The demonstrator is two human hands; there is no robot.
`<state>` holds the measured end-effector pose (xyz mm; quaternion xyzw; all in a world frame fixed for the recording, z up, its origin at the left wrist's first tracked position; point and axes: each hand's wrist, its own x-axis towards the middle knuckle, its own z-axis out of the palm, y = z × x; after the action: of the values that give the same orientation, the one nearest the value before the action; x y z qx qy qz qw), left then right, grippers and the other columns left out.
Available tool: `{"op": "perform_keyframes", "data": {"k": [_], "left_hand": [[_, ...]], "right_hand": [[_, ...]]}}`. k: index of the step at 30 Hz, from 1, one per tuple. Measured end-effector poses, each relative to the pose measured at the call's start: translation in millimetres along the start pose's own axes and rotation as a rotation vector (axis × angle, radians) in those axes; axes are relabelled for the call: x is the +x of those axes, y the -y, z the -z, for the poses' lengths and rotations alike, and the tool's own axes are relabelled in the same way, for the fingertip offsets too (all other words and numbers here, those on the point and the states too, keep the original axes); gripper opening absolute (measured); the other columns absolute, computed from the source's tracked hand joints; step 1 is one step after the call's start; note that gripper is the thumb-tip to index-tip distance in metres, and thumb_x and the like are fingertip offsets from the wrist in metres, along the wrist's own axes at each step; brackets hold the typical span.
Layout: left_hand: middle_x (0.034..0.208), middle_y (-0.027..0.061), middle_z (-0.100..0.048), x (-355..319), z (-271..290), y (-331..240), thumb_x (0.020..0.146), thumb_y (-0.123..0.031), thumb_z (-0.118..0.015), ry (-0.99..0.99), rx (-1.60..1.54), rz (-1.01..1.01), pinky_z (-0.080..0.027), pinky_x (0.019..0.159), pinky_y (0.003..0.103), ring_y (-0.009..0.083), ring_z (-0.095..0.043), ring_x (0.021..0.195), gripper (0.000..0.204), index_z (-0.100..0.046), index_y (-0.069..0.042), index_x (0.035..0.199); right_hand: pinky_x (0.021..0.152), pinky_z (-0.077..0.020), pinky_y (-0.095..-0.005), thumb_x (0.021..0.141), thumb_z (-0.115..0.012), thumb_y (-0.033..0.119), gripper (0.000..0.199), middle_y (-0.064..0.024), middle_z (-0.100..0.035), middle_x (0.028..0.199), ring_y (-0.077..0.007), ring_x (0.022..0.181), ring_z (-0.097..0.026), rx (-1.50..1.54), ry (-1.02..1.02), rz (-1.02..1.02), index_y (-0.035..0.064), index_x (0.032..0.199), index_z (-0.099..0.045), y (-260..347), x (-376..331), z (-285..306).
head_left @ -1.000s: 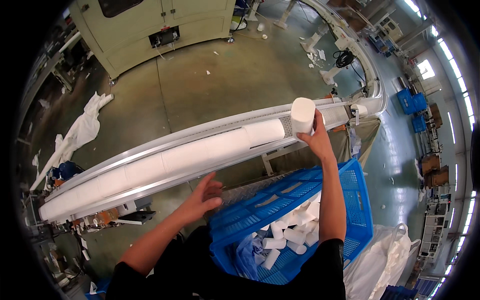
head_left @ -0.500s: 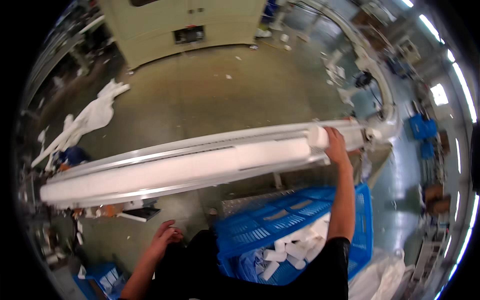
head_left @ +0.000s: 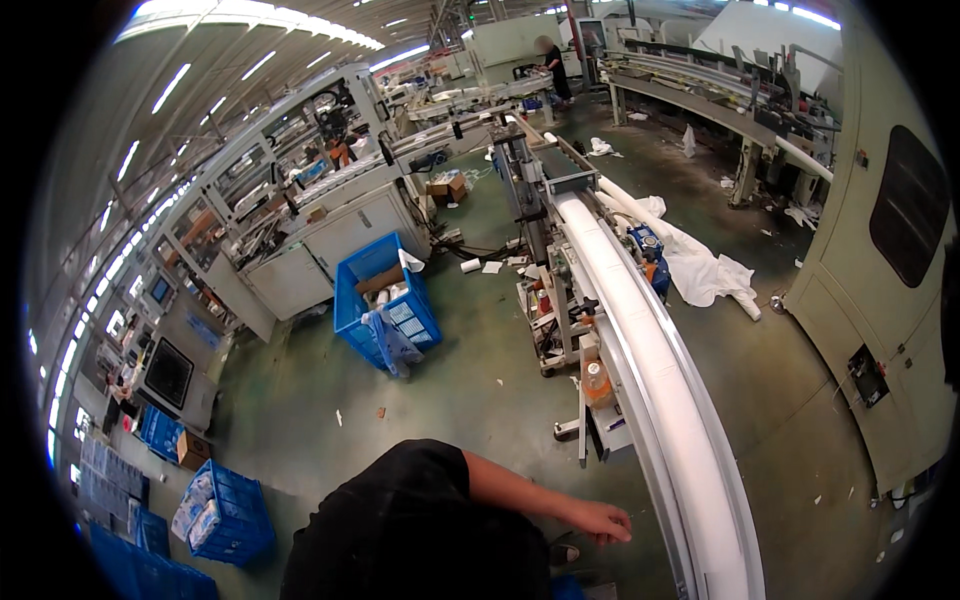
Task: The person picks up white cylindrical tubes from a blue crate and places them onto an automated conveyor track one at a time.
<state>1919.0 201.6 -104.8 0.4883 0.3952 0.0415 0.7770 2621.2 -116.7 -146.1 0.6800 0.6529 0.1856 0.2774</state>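
Observation:
My left hand (head_left: 600,520) hangs just left of the conveyor rail, its fingers loose and apart with nothing in them. Beside it, a long line of white rolls (head_left: 655,365) lies end to end in the metal channel (head_left: 728,470), running from the lower edge up to the machine at the far end. A gap separates my fingertips from the channel. My right hand is out of view.
A blue crate (head_left: 425,315) with white rolls and a plastic bag stands on the floor ahead left; another blue crate (head_left: 245,520) holds packed bags. Under the rail sits a bottle of orange liquid (head_left: 597,380). White sheeting (head_left: 705,270) lies beyond. A cream cabinet (head_left: 850,300) stands right. Far off is a person (head_left: 556,70).
The view has swung left along the rail. My right hand, which was at a roll near the row's right end, has left the picture. My left hand remains free beside the rail.

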Motion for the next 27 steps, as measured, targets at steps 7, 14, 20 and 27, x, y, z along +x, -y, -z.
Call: {"op": "perform_keyframes", "data": {"k": [7,14,20,27], "left_hand": [[0.091,0.0045,-0.058,-34.6,27.3,-7.3,0.086,-0.049,-0.059,-0.083,0.018,-0.028,-0.046,0.064,0.028,0.0139,-0.058,0.076,0.051,-0.052,-0.007,0.115],[0.111,0.0106,-0.06,-85.1,63.3,6.0,0.091,-0.034,-0.059,-0.139,-0.109,0.034,-0.048,0.085,0.03,0.0173,-0.06,0.096,0.05,-0.049,-0.001,0.127],[0.105,0.0112,-0.063,-75.5,86.1,-4.4,0.092,-0.023,-0.055,0.098,-0.05,0.01,-0.048,0.085,0.032,0.019,-0.062,0.092,0.038,-0.052,-0.001,0.123],[0.093,0.0078,-0.065,-55.1,15.3,-34.5,0.089,-0.018,-0.06,0.558,0.327,-0.146,-0.047,0.084,0.029,0.0162,-0.062,0.09,0.02,-0.06,0.0,0.099]], "right_hand": [[0.11,-0.0277,-0.0415,0.069,-0.073,0.03,0.087,-0.0186,-0.04,0.143,-0.0363,0.131,-0.036,0.954,0.062,-0.238,0.0002,0.14,-0.034,51.0,66.1,144.6],[0.111,-0.0261,-0.0407,0.08,-0.062,0.013,0.059,-0.0162,-0.04,0.142,-0.0337,0.135,-0.031,1.021,-0.237,-0.611,0.0037,0.135,-0.043,112.9,56.3,248.3],[0.101,-0.0391,-0.0396,0.076,-0.064,0.005,0.052,-0.0119,-0.047,0.134,-0.0344,0.122,-0.045,0.861,-0.34,-0.981,0.0094,0.126,-0.05,184.0,-15.7,356.2],[0.094,-0.0444,-0.0392,0.076,-0.064,0.017,0.047,-0.0163,-0.055,0.124,-0.0346,0.113,-0.053,0.834,0.146,-1.361,0.0052,0.121,-0.055,311.1,-252.4,409.8]]}}
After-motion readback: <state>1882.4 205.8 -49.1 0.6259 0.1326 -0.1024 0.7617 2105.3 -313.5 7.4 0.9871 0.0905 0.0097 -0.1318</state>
